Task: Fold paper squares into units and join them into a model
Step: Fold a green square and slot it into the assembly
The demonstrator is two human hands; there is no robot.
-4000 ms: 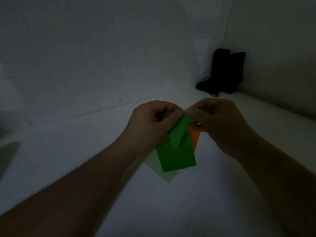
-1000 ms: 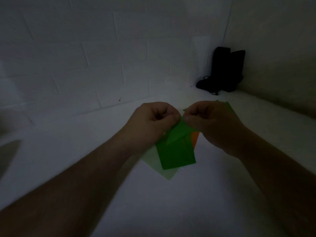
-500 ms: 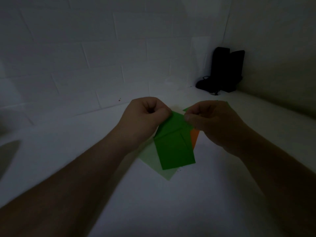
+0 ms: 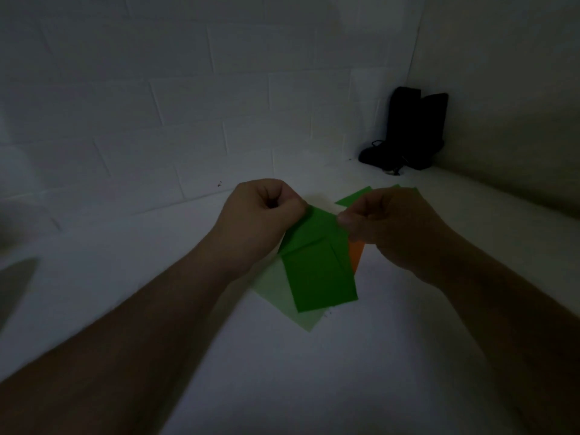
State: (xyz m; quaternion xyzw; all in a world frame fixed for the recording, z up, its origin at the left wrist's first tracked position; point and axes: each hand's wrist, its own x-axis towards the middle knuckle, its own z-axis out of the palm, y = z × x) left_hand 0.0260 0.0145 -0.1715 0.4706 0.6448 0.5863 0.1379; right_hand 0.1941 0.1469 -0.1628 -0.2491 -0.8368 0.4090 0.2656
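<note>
Mid-frame, left hand (image 4: pixel 263 215) and right hand (image 4: pixel 386 224) both pinch the top corners of the creased bright green paper rectangle (image 4: pixel 320 271) above the white desk (image 4: pixel 314 387); folding step, next needs a firm crease.

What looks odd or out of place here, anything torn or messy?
Nothing looks torn or spilled. Both hands, left hand and right hand, pinch a bright green folded paper. Only the black object in the far corner seems unrelated; it is too dark to identify.
</note>
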